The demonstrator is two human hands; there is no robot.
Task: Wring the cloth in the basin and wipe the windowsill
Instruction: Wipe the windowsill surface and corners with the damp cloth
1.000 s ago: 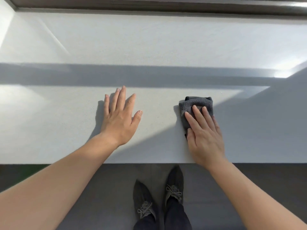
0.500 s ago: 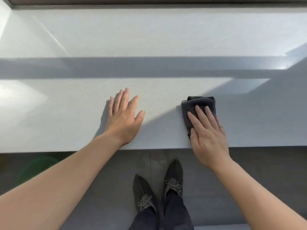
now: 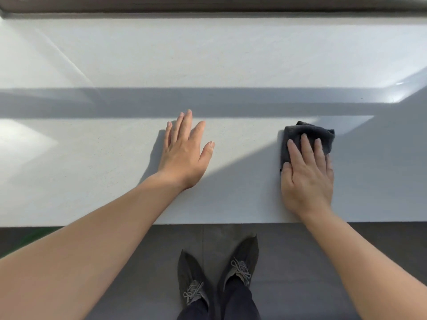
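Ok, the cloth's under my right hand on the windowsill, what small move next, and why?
Probably slide the cloth away toward the window frame. Your right hand presses it flat near the front edge of the windowsill, your left hand rests flat to its left, and much sill lies beyond.

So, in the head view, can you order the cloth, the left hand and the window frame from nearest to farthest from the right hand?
1. cloth: under the right hand, touching its fingers.
2. left hand: flat on the windowsill, to its left.
3. window frame: at the far edge.
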